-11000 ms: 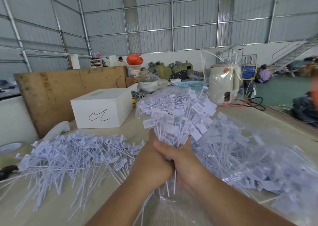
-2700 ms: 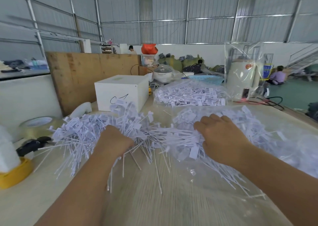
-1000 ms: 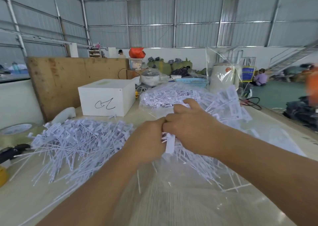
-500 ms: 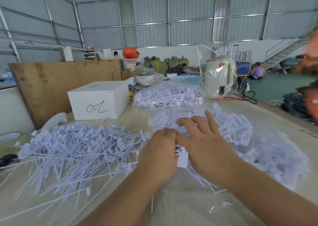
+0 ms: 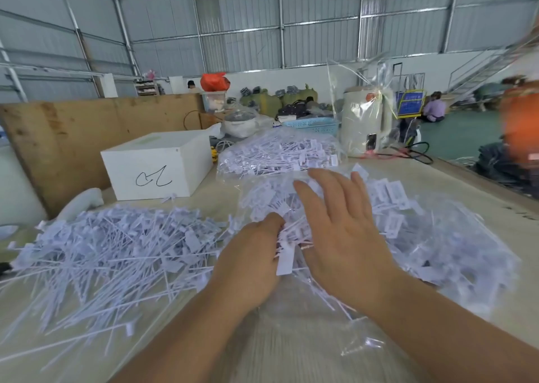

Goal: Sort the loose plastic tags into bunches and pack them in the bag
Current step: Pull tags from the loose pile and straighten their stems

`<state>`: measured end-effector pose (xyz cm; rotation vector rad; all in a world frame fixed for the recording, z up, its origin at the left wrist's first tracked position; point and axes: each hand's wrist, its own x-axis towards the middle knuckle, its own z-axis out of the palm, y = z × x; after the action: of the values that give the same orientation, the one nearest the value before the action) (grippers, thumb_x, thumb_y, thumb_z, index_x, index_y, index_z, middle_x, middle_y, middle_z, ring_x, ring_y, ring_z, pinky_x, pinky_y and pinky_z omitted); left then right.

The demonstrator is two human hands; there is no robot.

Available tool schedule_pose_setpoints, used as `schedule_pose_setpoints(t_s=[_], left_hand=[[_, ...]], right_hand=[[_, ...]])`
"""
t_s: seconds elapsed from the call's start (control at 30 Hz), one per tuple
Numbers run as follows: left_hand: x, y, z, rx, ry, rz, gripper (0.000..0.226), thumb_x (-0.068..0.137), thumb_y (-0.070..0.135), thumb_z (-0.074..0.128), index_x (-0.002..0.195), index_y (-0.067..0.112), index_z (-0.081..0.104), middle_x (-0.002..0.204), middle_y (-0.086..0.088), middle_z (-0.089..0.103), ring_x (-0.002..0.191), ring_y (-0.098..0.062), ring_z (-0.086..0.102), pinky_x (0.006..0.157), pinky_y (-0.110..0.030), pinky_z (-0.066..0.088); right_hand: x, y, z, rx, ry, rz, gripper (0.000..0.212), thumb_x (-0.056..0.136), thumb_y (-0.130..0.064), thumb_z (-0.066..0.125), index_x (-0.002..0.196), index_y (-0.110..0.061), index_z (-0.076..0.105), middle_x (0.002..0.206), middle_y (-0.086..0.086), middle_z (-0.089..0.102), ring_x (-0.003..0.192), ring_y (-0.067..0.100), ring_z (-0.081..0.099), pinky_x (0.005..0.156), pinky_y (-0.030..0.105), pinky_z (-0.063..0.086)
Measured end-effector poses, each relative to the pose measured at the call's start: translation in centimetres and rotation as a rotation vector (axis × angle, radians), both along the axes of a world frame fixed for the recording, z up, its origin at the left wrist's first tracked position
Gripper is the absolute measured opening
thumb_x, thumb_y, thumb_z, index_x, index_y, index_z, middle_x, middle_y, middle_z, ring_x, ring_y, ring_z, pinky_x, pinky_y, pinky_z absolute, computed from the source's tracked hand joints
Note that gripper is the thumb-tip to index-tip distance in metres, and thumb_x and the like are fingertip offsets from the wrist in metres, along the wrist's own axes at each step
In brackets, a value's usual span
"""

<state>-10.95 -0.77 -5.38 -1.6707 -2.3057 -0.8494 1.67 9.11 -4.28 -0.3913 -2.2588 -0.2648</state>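
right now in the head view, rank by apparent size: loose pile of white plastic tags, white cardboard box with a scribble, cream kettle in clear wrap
1. Loose pile of white plastic tags, though nearest the camera.
2. White cardboard box.
3. Cream kettle, farthest away, so its rank is unsure.

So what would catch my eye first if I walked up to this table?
The sprawling heap of loose white plastic tags on the left, then the two hands at the centre: the left hand gripping a bunch, the right hand spread flat over the clear bag of tags. Behind sits a white box with a scribble.
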Motion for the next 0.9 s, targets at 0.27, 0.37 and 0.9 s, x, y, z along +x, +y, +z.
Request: schedule_pose_setpoints(t_s=[0.27,0.37,0.9], left_hand=[[-0.4,-0.5,0.1,0.073,-0.088,0.077,0.026,0.087,0.006,0.053,0.103,0.024,0.044,0.070,0.004,0.045,0.061,-0.018,0.043,0.053,-0.033,0.032],[-0.5,-0.5,0.2,0.097,-0.102,0.085,0.022,0.088,0.010,0.056,0.104,0.022,0.045,0.068,0.006,0.045,0.062,-0.019,0.045,0.053,-0.033,0.030],[1.7,-0.7,1.2,0.251,-0.087,-0.018,0.020,0.088,0.029,0.052,0.105,0.020,0.047,0.084,-0.002,0.056,0.076,-0.022,0.055,0.062,-0.040,0.045]], right_hand=[[2.6,-2.2,2.4,-0.152,-0.141,0.027,0.058,0.062,-0.024,0.073,0.116,-0.019,0.051,0.102,0.000,0.054,0.087,0.023,0.053,0.070,0.033,0.044],[2.7,-2.4,3.0,-0.290,-0.335,-0.083,0.018,0.085,-0.045,0.054,0.087,-0.028,0.048,0.078,-0.010,0.050,0.073,0.014,0.054,0.052,0.023,0.034],[0.3,-2.2,1.4,-1.472,0.389,0.513,0.043,0.071,-0.042,0.077,0.091,-0.004,0.071,0.090,0.014,0.073,0.086,0.031,0.070,0.080,0.046,0.059]])
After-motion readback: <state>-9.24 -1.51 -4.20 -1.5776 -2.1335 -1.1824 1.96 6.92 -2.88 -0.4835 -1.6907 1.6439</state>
